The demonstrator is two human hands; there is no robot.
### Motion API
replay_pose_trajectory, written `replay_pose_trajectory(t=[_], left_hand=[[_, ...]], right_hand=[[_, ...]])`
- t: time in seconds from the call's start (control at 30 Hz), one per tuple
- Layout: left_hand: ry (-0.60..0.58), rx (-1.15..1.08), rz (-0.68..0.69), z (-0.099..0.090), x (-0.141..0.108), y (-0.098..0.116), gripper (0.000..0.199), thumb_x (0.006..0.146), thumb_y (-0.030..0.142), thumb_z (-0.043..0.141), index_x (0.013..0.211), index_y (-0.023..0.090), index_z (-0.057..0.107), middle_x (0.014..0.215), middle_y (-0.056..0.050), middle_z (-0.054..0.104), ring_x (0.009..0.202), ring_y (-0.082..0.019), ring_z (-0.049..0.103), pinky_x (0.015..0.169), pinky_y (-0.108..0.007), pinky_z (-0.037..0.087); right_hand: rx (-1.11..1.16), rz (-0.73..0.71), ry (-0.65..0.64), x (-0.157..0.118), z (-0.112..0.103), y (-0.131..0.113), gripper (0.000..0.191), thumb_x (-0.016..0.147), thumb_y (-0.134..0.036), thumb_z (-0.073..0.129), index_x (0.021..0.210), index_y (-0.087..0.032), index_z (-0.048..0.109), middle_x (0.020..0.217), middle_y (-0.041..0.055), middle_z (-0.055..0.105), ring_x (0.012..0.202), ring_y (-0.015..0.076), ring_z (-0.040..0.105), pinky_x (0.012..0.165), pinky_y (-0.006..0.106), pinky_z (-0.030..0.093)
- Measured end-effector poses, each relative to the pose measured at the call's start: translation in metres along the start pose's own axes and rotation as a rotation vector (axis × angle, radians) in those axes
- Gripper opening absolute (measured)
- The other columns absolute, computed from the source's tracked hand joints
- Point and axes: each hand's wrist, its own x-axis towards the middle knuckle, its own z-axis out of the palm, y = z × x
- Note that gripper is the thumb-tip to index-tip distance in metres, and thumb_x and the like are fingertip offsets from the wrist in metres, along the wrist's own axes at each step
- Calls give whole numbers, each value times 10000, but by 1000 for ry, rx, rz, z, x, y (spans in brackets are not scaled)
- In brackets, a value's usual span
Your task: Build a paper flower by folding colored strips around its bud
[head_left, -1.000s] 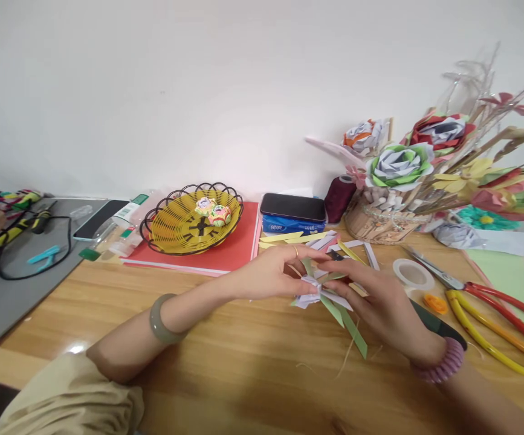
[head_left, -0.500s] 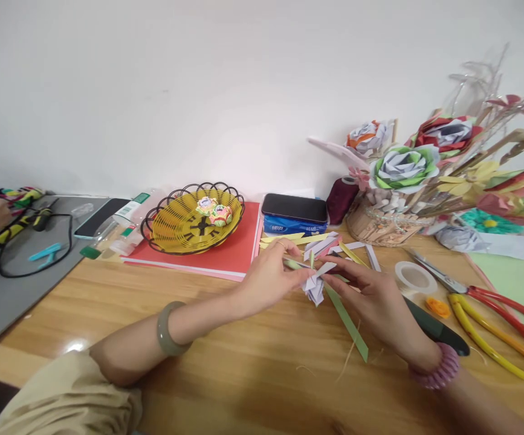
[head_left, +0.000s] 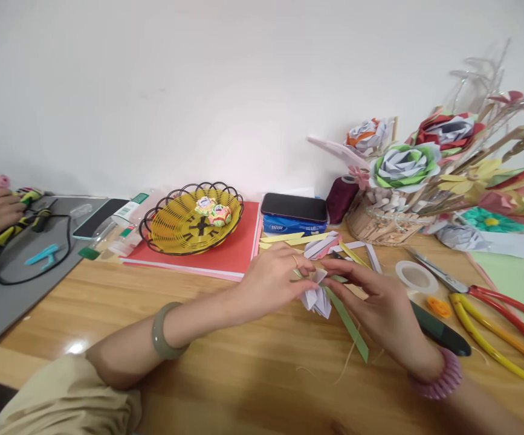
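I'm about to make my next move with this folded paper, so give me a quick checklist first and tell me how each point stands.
1. Left hand has a grip on the folded white paper: ok, thumb and fingers are at it.
2. Right hand steadies it too: ok, fingertips pinch at its upper right.
3. Inner folds sit tight: cannot tell, the fingers cover part of them.
4. Tabletop near the hands is free of scraps: not ok, a green strip and thin threads lie there.
5. Scissors are away from the fingers: ok, they lie off to the right, beside the tape roll.
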Motion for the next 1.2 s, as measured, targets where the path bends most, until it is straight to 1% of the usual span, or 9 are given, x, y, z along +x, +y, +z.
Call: replay_pose_trajectory(t=[0.1,0.2,0.3,0.4,0.57,0.73,1.03,1.2], left_hand=[[113,43,141,2,-2,-2,171,759,274,596,885,190,675,828,-61,688,812,-177,588,722,-309,474],[222,52,252,4,-6,-5,182,775,260,579,921,194,666,822,-51,697,798,-161,589,706,-291,490],[267,81,330,5,-9,-5,150,776,207,573,901,193,655,851,-42,706,795,-150,593,707,-282,501],[303,108,415,6,-10,-4,130,759,156,585,877,166,639,859,-45,709,794,-144,593,717,-280,513],[390,144,523,7,-10,-4,156,730,128,619,886,139,623,836,-48,706,802,-141,581,700,-278,535],[409,137,542,8,-11,-3,157,739,110,603,893,133,621,859,-60,705,837,-148,576,702,-287,545],[416,147,549,9,-12,-3,164,736,88,601,897,113,623,859,-75,706,831,-157,588,684,-296,552],[425,175,581,9,-11,-3,156,741,90,597,894,104,621,858,-78,706,825,-157,598,685,-295,559]], right_hand=[[-104,-125,99,-3,-1,-5,187,802,-245,593,983,-200,603,886,45,701,765,182,656,715,313,541],[-143,-189,151,-5,-2,-11,165,799,-225,599,963,-208,589,861,41,691,758,176,651,715,301,535],[-144,-219,166,-5,-2,-16,168,798,-198,595,964,-218,580,869,45,682,794,188,648,735,317,529],[-160,-285,186,-5,-1,-18,167,789,-152,598,942,-219,586,888,51,669,822,188,639,743,323,525],[-209,-414,233,-8,-1,-16,222,749,-62,625,935,-181,603,875,61,651,781,162,621,682,290,524],[-222,-482,230,-11,-2,-13,208,725,-34,644,897,-144,605,865,80,651,793,168,611,688,299,521],[-225,-491,217,-10,-2,-14,210,721,-23,647,900,-122,598,854,90,649,789,164,606,682,291,518],[-221,-490,213,-9,-1,-14,202,720,-29,654,890,-120,596,853,91,647,791,160,602,682,284,517]])
